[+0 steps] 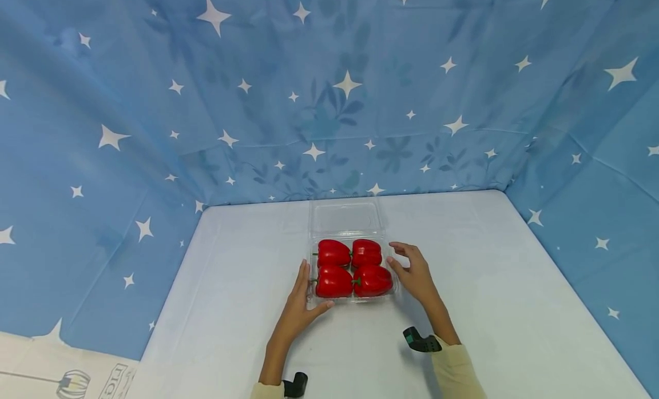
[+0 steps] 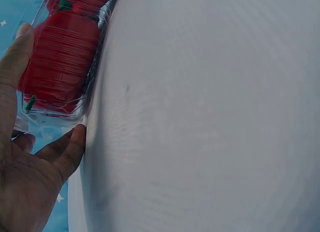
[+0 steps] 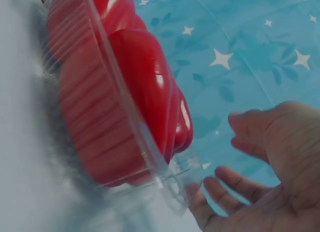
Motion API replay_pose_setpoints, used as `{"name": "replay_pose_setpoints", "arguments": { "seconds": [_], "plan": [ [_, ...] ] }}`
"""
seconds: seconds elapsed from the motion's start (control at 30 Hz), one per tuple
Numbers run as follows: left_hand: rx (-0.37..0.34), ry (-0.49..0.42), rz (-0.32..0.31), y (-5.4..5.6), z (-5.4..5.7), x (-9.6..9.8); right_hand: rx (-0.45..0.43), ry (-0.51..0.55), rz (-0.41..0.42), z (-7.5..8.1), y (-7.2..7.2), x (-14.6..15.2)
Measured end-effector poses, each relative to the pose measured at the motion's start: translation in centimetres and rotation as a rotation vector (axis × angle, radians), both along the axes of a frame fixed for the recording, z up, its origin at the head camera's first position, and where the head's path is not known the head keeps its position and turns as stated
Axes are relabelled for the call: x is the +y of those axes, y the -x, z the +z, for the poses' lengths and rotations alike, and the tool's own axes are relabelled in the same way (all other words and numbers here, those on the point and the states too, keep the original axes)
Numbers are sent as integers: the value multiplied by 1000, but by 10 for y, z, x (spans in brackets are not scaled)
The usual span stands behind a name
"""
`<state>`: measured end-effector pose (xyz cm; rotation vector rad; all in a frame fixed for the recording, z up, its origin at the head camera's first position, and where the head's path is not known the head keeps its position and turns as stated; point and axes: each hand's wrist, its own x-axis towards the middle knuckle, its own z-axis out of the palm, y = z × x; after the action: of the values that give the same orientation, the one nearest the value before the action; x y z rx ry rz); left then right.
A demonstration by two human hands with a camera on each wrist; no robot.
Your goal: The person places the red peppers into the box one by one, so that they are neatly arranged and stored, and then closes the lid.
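Note:
A clear plastic clamshell box stands on the table with its lid folded back behind it. Several red bell peppers with green stems lie inside in two rows. My left hand rests at the box's front left corner, its fingers extended along the left side and the thumb against the front wall. In the left wrist view, the thumb touches the ribbed plastic over a pepper. Beside the right wall is my right hand, fingers loosely bent and spread, with fingertips close to the box's corner in the right wrist view.
A white cloth covers the table. Blue fabric with white stars hangs behind and at both sides. Pale printed cloth shows at the lower left. Each wrist wears a black band, the right one beside a pale sleeve.

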<state>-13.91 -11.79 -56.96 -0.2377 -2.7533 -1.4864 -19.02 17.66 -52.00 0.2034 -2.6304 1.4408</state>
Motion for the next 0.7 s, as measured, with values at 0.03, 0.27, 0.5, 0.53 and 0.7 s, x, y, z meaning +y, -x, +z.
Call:
{"name": "replay_pose_setpoints", "arguments": {
  "seconds": [0.03,0.27,0.5,0.53,0.7],
  "plan": [
    [0,-1,0,0,0,0,-15,-4,-4,0,2,1],
    [-5,7,-3,1,-1,0,-137,6,3,5,16,11],
    [3,9,-2,0,-1,-1,-254,73,58,8,38,24],
    [4,8,-2,0,-1,-1,-285,104,60,8,41,26],
    [16,-1,-4,0,-1,-1,-436,262,29,5,62,31]
  ]
}}
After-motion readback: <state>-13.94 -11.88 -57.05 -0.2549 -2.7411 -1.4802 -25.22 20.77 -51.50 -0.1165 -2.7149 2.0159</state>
